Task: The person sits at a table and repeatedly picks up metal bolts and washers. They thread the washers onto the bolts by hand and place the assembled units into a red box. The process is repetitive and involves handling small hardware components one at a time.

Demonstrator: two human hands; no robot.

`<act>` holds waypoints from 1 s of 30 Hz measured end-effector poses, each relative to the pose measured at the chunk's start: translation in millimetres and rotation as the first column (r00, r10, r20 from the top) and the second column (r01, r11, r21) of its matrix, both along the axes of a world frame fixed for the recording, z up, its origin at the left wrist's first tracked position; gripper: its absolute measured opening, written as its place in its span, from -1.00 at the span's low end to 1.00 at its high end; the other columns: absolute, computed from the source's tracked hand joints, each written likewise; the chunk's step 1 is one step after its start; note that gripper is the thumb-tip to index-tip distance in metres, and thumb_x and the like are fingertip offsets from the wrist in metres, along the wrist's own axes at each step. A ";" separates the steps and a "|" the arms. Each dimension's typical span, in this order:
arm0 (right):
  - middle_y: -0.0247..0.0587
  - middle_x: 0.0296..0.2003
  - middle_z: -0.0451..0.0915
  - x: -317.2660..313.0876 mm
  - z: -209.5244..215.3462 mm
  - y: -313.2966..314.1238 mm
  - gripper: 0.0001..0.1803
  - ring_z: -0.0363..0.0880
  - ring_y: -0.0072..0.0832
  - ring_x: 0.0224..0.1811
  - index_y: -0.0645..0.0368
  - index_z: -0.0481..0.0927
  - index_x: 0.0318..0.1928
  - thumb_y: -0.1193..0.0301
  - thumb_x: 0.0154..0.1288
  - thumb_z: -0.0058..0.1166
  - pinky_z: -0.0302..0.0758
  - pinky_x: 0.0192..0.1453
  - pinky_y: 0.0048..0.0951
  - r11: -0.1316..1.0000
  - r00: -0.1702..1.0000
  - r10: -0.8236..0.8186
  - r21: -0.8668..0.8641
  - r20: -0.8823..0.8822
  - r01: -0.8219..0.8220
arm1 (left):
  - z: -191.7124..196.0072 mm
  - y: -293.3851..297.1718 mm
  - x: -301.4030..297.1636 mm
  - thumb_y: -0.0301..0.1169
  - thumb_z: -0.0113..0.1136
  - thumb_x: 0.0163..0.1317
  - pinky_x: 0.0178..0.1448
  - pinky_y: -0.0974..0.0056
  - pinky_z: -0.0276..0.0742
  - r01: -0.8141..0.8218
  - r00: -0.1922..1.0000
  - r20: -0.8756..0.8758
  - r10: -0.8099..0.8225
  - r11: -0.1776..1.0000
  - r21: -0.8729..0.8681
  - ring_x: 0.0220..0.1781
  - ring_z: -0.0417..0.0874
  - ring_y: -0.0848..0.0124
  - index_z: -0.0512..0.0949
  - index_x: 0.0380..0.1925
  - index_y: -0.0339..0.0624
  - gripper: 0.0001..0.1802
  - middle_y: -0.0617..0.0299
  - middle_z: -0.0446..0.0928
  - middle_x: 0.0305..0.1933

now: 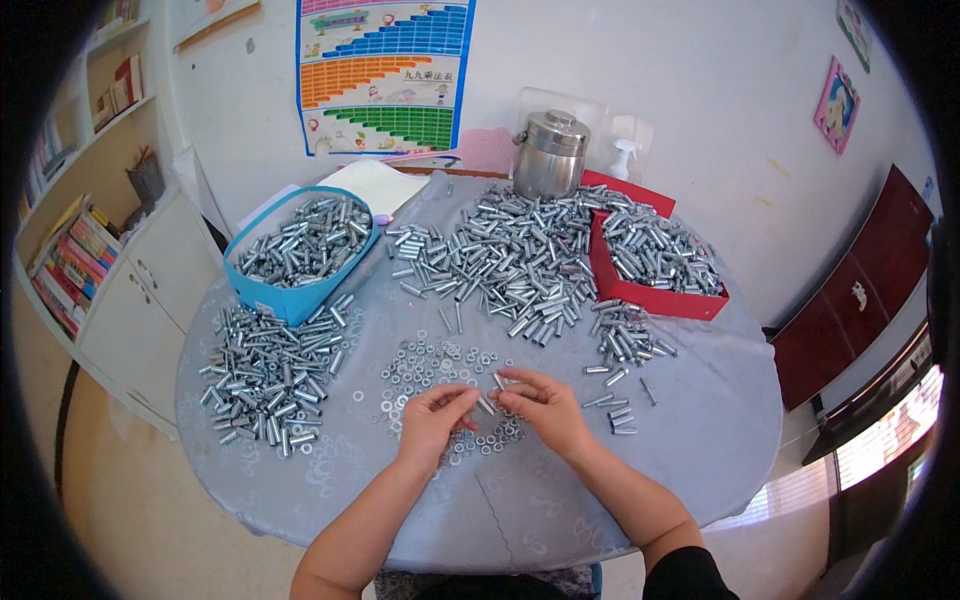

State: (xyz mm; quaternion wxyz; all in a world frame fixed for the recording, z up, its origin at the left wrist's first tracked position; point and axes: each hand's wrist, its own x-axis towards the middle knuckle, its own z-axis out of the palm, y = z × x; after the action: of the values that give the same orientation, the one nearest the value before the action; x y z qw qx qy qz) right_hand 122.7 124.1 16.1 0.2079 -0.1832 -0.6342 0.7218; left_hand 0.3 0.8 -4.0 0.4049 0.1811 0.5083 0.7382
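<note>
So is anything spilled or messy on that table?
Yes. Shiny metal sleeves lie in loose heaps across the round table, outside the blue box and the red box. Small washers are scattered near both hands. Nothing looks broken.

Sleeves (520, 262) and washers (425, 368) are showing bright, glossy plated metal. Worktop (700, 420) is wearing smooth, faintly shiny patterned plastic cloth, grey-blue. Canister (551, 153) is looking like brushed steel. Blue bin (290, 297) and red tray (650, 297) are reading as matt.
</note>
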 end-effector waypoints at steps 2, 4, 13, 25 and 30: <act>-0.17 -0.22 0.59 0.0 -6.4 1.4 -0.73 0.52 -0.58 -0.22 0.25 0.43 -0.07 0.51 0.19 0.04 0.42 -0.10 -0.59 0.997 0.998 -0.054 -0.063 -0.043 0.051 | -1.0 -0.9 -5.1 -0.46 0.17 0.11 -0.35 0.32 0.61 -0.013 0.993 0.119 0.004 0.998 0.068 -0.50 0.53 0.49 0.50 -0.33 -0.30 -0.85 0.18 0.53 -0.46; -0.13 -0.18 0.57 -0.7 -12.2 4.2 -0.72 0.53 -0.54 -0.18 0.24 0.40 -0.06 0.52 0.19 0.03 0.42 -0.08 -0.54 0.991 0.991 -0.101 -0.100 -0.085 0.093 | 2.1 -0.4 -8.7 -0.49 0.12 0.13 -0.33 0.24 0.62 -0.019 0.979 0.202 -0.006 0.992 0.125 -0.48 0.55 0.43 0.45 -0.37 -0.28 -0.90 0.12 0.53 -0.45; -0.05 -0.17 0.51 -0.5 4.6 -4.1 -0.51 0.56 -0.33 -0.16 0.20 0.23 0.12 0.57 0.17 0.02 0.50 -0.11 -0.43 0.972 0.957 -0.196 -0.168 -0.216 0.161 | 1.0 -0.9 -7.6 -0.54 0.10 0.12 -0.27 0.20 0.62 0.123 0.984 0.113 -0.139 0.983 0.136 -0.36 0.60 0.35 0.43 -0.36 -0.27 -0.91 0.07 0.53 -0.38; -0.05 -0.20 0.54 -1.2 -3.6 -2.2 -0.53 0.55 -0.37 -0.14 0.24 0.28 0.08 0.62 0.13 0.06 0.49 -0.08 -0.46 0.969 0.932 -0.242 -0.111 -0.270 0.219 | 4.1 0.0 1.5 -0.57 0.15 0.09 -0.19 0.26 0.60 0.215 0.977 -0.002 -0.215 0.973 0.079 -0.24 0.62 0.27 0.42 -0.36 -0.27 -0.87 0.05 0.55 -0.33; -0.01 -0.17 0.54 1.0 -8.6 -2.2 -0.57 0.56 -0.42 -0.17 0.25 0.32 0.04 0.59 0.13 0.07 0.48 -0.08 -0.48 0.985 0.966 -0.171 -0.004 -0.193 0.173 | 3.4 0.8 1.7 -0.59 0.14 0.09 -0.17 0.29 0.58 0.210 0.978 -0.019 -0.210 0.973 0.097 -0.24 0.62 0.29 0.42 -0.36 -0.27 -0.88 0.08 0.55 -0.34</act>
State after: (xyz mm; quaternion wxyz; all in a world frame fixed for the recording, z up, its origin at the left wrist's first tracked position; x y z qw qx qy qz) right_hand 123.6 121.9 7.5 0.3312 -0.1655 -0.5974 0.7114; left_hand 2.0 1.7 -0.7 0.4691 0.2566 0.4510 0.7146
